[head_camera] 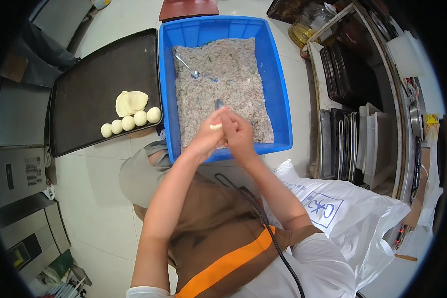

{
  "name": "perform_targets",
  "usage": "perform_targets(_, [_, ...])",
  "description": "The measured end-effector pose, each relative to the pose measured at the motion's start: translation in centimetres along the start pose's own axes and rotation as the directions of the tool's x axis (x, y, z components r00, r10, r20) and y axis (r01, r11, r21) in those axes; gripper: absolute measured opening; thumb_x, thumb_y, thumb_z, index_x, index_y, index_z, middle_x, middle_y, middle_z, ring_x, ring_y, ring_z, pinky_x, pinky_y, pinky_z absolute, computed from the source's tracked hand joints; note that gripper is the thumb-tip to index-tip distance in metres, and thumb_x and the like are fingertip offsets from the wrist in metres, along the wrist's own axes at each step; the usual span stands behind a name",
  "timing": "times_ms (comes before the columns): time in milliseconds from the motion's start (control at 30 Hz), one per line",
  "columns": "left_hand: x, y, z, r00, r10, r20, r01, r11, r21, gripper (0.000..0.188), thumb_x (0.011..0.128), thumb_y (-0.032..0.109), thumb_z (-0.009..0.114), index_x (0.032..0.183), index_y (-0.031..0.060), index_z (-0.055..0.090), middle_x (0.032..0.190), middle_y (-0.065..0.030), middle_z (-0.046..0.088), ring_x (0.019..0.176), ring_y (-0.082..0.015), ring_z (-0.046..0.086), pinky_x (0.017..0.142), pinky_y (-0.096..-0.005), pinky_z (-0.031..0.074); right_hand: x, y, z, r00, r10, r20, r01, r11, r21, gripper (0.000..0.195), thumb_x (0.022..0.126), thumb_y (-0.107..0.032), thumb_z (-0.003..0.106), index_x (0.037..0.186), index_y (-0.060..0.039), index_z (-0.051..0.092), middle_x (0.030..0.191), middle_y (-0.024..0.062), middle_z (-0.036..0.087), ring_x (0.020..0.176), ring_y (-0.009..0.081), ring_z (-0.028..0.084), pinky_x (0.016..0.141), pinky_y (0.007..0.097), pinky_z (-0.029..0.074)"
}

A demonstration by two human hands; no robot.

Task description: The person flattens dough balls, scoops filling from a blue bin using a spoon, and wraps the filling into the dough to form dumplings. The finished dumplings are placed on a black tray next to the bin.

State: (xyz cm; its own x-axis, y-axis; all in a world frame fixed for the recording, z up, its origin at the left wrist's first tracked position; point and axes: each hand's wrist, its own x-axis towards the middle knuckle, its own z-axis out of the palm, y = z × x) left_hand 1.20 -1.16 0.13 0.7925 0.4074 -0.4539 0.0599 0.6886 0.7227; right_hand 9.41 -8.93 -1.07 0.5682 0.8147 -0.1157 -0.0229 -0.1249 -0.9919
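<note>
My left hand [205, 135] and my right hand [240, 133] meet over the near part of a blue plastic tub [281, 111]. A piece of pale dough [215, 126] shows in my left hand, mostly covered by the fingers. My right hand's fingers curl against the left; what they grip is hidden. Just past the fingertips shows a blurred metal tip [219, 103], and I cannot tell whether it is held. Minced filling with green flecks [227, 63] fills the tub's bottom. A metal spoon [188, 67] rests in it at the far left.
On my left, a black baking tray [97, 82] holds several dough balls [127, 123] and a flattened dough piece [131, 103]. A rack with upright trays [344, 145] stands to the right. Near my right arm lies a white plastic sack [342, 208]. A red stool [188, 9] is beyond the tub.
</note>
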Motion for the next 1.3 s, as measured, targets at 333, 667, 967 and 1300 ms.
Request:
perform_targets(333, [1.3,-0.1,0.5,0.581,0.813,0.037,-0.55,0.359,0.754,0.081,0.064,0.014,0.08,0.132,0.0066,0.037,0.111,-0.0136,0.056,0.097,-0.0237,0.058,0.079,-0.0333,0.048,4.2,1.0,-2.3,0.974,-0.027,-0.227,0.072,0.979,0.191,0.04,0.088,-0.013,0.052,0.124,0.0037,0.043,0.121,0.013,0.051,0.116,0.0233,0.047,0.099,0.0347,0.036])
perform_targets(667, [0.5,0.1,-0.8,0.466,0.852,0.241,-0.522,0.044,0.852,0.074,0.065,0.014,0.072,0.131,0.0081,0.04,0.099,-0.0033,0.063,0.099,-0.0205,0.056,0.102,-0.0437,0.023,1.0,-1.4,1.2,0.948,0.098,0.302,-0.302,0.573,0.762,0.03,0.09,-0.015,0.048,0.116,0.0011,0.047,0.109,0.0084,0.054,0.102,0.0164,0.054,0.089,0.0306,0.044])
perform_targets(967, [-1.2,1.6,-0.2,0.557,0.771,0.307,-0.587,0.105,0.803,0.068,0.063,0.012,0.07,0.127,0.0078,0.045,0.104,-0.0083,0.062,0.104,-0.0203,0.056,0.104,-0.0449,0.024,1.6,-1.1,-0.4,0.859,0.127,0.497,-0.429,0.709,0.56,0.035,0.09,-0.013,0.049,0.122,-0.0011,0.043,0.115,0.0072,0.052,0.106,0.0152,0.051,0.09,0.0301,0.043])
perform_targets(1300, [-0.4,-0.3,-0.3,0.591,0.801,0.097,-0.57,0.329,0.753,0.061,0.063,0.005,0.066,0.122,0.0076,0.05,0.098,-0.0099,0.061,0.095,-0.0257,0.059,0.101,-0.0446,0.034,0.2,-2.6,1.3,0.904,0.259,0.341,-0.428,0.528,0.734,0.034,0.089,-0.013,0.048,0.121,0.0008,0.044,0.111,0.0061,0.052,0.102,0.0146,0.051,0.086,0.029,0.043])
